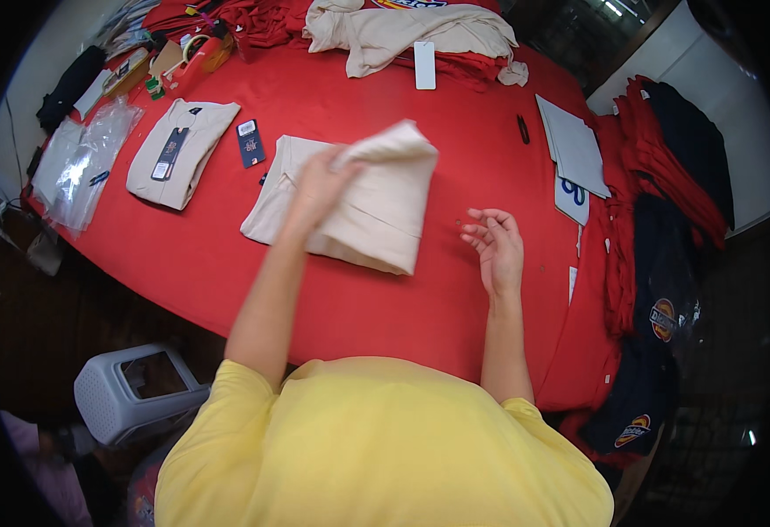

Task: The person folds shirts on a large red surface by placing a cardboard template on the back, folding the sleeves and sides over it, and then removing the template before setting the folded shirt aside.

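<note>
A folded beige garment (376, 215) lies in the middle of the red table (358, 290). My left hand (319, 186) grips one flap of it and holds that flap lifted, doubled over the rest. To the right, my right hand (495, 246) hovers just above the red cloth, palm up, fingers spread, holding nothing. A dark hang tag (250, 142) lies just left of the garment.
A second folded beige garment (181, 151) with a tag lies at the left, beside clear plastic bags (86, 162). Loose beige clothing (402, 31) and a white tag (424, 64) are at the far edge. White cards (574, 149) and red and dark garments (666, 176) sit right. A grey basket (134, 395) stands below left.
</note>
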The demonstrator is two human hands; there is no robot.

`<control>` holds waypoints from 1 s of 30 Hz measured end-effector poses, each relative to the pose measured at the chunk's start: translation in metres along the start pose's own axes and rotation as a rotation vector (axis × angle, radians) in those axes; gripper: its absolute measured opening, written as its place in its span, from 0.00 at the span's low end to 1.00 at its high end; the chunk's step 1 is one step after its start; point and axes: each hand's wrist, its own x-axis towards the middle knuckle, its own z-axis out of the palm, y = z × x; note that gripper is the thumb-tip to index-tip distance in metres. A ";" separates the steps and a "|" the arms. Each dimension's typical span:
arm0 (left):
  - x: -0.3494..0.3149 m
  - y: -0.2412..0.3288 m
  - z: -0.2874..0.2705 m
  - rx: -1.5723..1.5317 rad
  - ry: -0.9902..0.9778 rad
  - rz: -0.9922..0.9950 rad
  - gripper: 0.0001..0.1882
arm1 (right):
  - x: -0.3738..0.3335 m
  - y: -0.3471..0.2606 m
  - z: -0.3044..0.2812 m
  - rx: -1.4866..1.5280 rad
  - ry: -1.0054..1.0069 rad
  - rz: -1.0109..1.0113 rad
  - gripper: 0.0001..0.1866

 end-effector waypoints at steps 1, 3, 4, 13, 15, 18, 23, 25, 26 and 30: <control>0.005 -0.005 -0.028 0.130 0.029 -0.064 0.21 | 0.001 0.008 -0.010 -0.013 -0.035 0.064 0.11; 0.009 -0.049 -0.071 0.602 0.128 -0.230 0.23 | -0.003 0.023 0.000 -0.161 -0.155 0.242 0.13; 0.006 -0.059 -0.070 0.740 0.183 -0.197 0.23 | -0.004 0.028 0.007 -0.234 -0.206 0.323 0.14; 0.000 -0.072 -0.069 0.824 0.281 -0.162 0.19 | 0.022 0.071 0.065 -0.735 -0.320 0.077 0.27; -0.012 -0.068 -0.071 0.768 0.247 -0.198 0.17 | 0.025 0.055 0.071 -1.066 -0.306 -0.146 0.27; -0.036 -0.062 -0.053 0.701 0.234 -0.181 0.16 | 0.030 0.034 0.058 -1.078 -0.302 -0.116 0.19; -0.054 -0.086 -0.040 0.666 0.403 0.067 0.13 | 0.016 0.045 0.028 -0.582 -0.301 0.137 0.11; -0.057 -0.096 -0.035 0.653 0.461 0.165 0.11 | 0.017 0.055 0.024 -0.475 -0.372 0.071 0.09; -0.062 -0.103 -0.031 0.644 0.471 0.194 0.11 | 0.018 0.065 0.017 -0.544 -0.399 -0.017 0.09; -0.056 -0.094 -0.036 0.575 0.503 0.249 0.14 | 0.012 0.060 0.019 -0.803 -0.370 -0.148 0.09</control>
